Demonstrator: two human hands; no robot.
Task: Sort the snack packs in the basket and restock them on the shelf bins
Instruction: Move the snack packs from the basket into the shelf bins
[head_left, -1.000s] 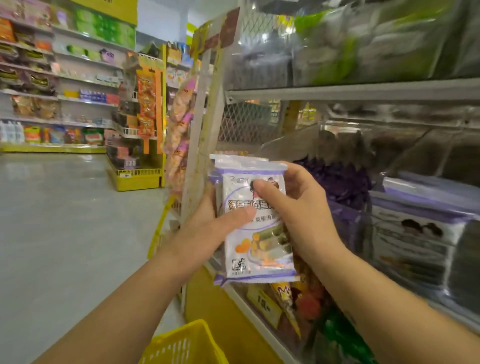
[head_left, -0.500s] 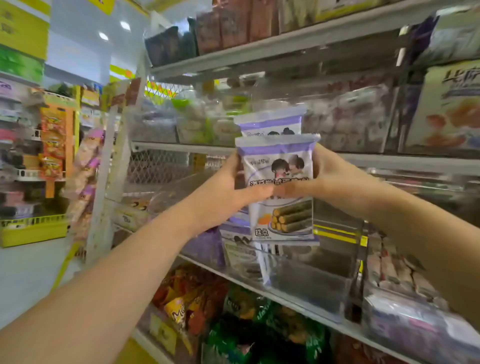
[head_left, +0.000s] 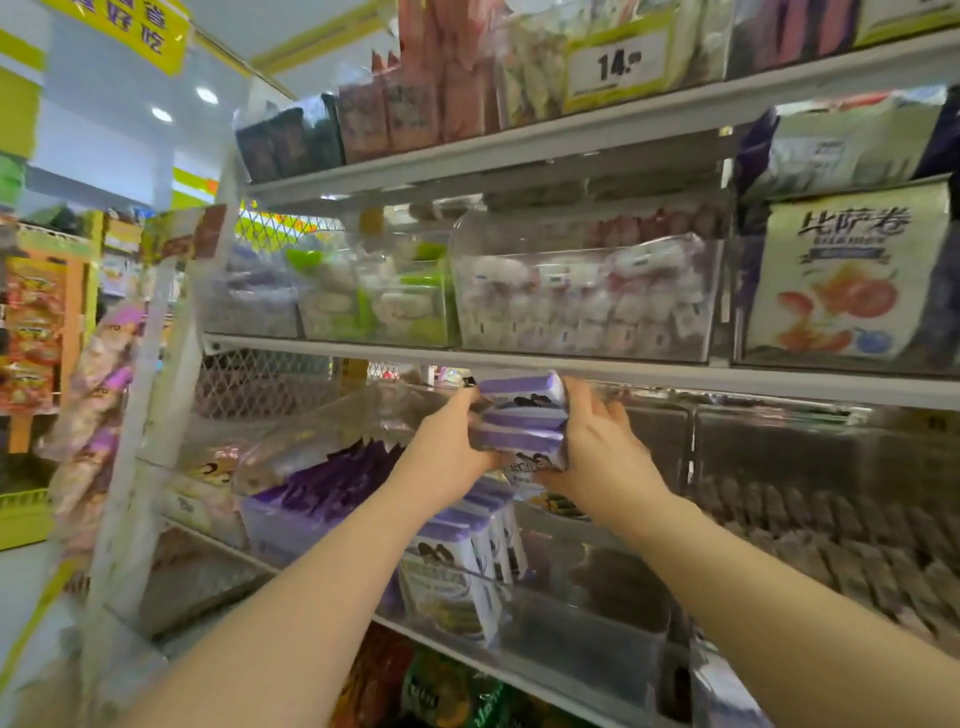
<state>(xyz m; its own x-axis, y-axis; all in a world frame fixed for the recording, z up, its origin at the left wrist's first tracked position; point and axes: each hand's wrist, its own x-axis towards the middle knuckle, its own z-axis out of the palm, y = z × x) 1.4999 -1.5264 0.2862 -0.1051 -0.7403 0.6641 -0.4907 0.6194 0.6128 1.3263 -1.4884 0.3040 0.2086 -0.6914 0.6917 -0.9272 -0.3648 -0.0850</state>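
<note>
Snack packs (head_left: 522, 421): a stack of roughly three purple-and-white ones, now at frame centre. It sits tucked under the lip of the middle shelf (head_left: 675, 376), right above the clear bin (head_left: 587, 623) that holds the matching packs (head_left: 467, 556). Delta: a second ago the stack was upright, label to camera, low by the shelf end with the yellow basket in shot. Half a second ago it was lifted in front of the shelves. Now it's tipped back so only the purple top seals face us, and pushed into the bin's opening; yellow basket is out of view. Grip: left hand (head_left: 447, 447) at 9 o'clock of the stack, right hand (head_left: 597, 452) at 3 o'clock, both clamping the snack packs. Right fingers (head_left: 589, 410) curl over the edge; left fingers are mostly hidden behind the stack. Nothing released yet. The bin at 9 o'clock holds dark purple packs (head_left: 332, 483), a different product, so the target looks right. My read: sorting for this batch is done and we're mid-placement. What's left is to lower the stack onto or behind the standing row at 6 o'clock, then let go. Risk: a push from above could topple that row. The frame is motion-blurred, so I can't tell the clearance to the shelf lip.
</note>
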